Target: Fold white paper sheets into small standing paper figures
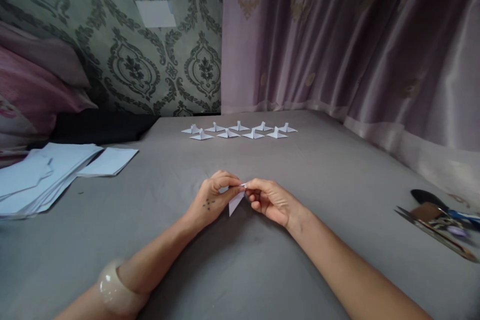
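A small folded piece of white paper (235, 203) is held between my two hands, just above the grey surface. My left hand (215, 197) pinches it from the left, thumb and fingers closed on its upper part. From the other side, my right hand (270, 200) grips the paper's top corner between thumb and forefinger, with the remaining fingers curled. One pointed flap of the paper hangs down below the left thumb. The fingers hide most of the folds.
Several folded white paper figures (227, 133) stand in two rows farther back. Stacked white sheets (52, 175) and a smaller paper pile (108, 161) lie at left. At right are pointed metal tools (431, 230) and a blue-handled item (463, 216). A curtain (337, 50) borders the right side.
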### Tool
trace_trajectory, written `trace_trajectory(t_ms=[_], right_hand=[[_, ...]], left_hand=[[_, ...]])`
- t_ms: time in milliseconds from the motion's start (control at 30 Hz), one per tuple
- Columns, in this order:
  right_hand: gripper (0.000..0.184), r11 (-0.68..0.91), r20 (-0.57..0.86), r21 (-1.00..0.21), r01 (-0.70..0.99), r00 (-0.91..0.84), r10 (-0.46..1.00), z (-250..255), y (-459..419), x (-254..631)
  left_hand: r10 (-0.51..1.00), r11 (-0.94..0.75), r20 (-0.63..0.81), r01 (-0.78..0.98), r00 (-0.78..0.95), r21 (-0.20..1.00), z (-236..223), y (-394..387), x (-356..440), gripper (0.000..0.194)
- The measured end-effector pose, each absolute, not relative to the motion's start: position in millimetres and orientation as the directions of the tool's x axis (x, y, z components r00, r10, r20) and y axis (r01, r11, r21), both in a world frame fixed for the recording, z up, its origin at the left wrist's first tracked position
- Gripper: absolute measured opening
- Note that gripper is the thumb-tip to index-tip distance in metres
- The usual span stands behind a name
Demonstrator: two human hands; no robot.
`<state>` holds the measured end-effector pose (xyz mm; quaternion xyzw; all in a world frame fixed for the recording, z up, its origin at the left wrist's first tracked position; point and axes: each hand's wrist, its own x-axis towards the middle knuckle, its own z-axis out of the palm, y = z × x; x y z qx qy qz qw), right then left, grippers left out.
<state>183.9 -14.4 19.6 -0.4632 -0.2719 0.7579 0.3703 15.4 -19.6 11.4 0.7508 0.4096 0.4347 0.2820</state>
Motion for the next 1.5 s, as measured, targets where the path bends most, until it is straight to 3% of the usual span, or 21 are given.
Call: trace_trajectory(t_ms=[267,500,900,1267,1500], right_hand=[[0.011,-0.691,-0.613,-0.625,-0.362,-0.321,0.722,20,-13,180],[0.014,-0.71,-0.645,-0.581,-0.397,-0.308,0.7,23,-14,177],[0.017,-0.726,-0.672,-0.575,-0.377,-0.289,0.682,28,-15,178],[0.013,-0.767,-0.665,-0.571,-0.292,-0.382,0.641,30,-11,188],[0.008,-0.676,-0.583,-0.68,-0.284,-0.348,0.734,27,-12,188]], left_hand=[[0.86,-0.505,0.417,0.376,0.294,0.777,7,-18,15,0.013],[0.857,-0.511,0.43,0.357,0.285,0.782,5,-18,15,0.009],[0.871,-0.479,0.397,0.326,0.289,0.815,9,-19,16,0.009],[0.884,-0.452,0.376,0.297,0.277,0.841,11,-20,18,0.008],[0.912,-0.389,0.326,0.274,0.249,0.88,12,-20,18,0.011]])
